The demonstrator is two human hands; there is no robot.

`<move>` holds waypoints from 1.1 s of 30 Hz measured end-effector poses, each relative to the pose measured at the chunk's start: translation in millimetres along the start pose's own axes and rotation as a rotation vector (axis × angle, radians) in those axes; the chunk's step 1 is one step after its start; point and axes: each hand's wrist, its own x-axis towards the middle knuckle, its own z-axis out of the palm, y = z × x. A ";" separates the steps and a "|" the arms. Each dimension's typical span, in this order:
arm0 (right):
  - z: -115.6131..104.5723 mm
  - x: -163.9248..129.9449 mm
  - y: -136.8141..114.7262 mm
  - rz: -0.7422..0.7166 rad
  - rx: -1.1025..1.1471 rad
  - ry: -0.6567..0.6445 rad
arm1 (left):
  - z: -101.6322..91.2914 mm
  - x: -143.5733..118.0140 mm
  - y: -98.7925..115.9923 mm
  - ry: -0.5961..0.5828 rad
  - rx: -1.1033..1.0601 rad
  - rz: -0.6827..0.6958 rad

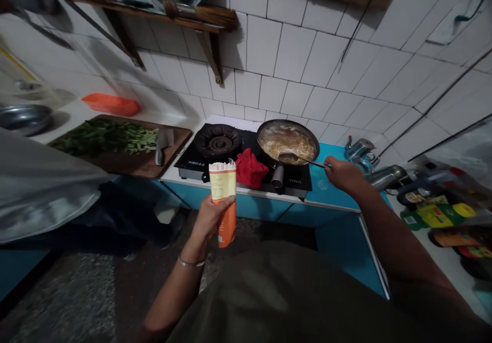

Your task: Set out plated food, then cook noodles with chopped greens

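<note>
My left hand (211, 216) is wrapped round an orange and cream packet of dried noodles (223, 192), held upright in front of the stove with noodle ends showing at its open top. In my right hand (344, 175) is the handle of a ladle (289, 157), whose bowl dips into the near side of the pan. The dark pan (319, 148) holds brownish liquid with pale noodles in it and stands on the right burner. Beside the pan's handle (277, 175), a red cloth (250, 168) lies bunched on the stove's front.
The left burner (218, 140) bears no pan. Further left, a cutting board (144, 166) carries chopped greens (103, 135) and a cleaver (162, 145). Another person (49, 184) stands there. Metal pitchers (359, 149) and several bottles (438, 215) crowd the right. A shelf (126, 2) juts out above.
</note>
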 end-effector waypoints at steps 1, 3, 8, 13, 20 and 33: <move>5.0 3.4 -1.8 -0.010 -0.018 0.006 | -1.7 -3.0 -0.3 0.027 -0.002 0.009; 14.5 11.3 -2.9 -0.044 -0.038 0.028 | -3.8 -8.8 -1.7 0.082 -0.008 0.023; 35.9 41.0 3.7 -0.121 0.001 0.064 | 1.4 -21.5 -7.2 0.159 -0.009 0.047; 53.4 74.3 10.2 -0.118 0.039 0.101 | 18.4 -32.6 -11.1 0.234 0.049 0.072; 62.6 103.9 17.5 -0.124 0.099 0.142 | 35.6 -42.3 -15.6 0.296 0.069 0.090; 62.6 135.3 36.7 -0.030 0.168 0.240 | 53.7 -47.5 -16.9 0.303 0.081 0.100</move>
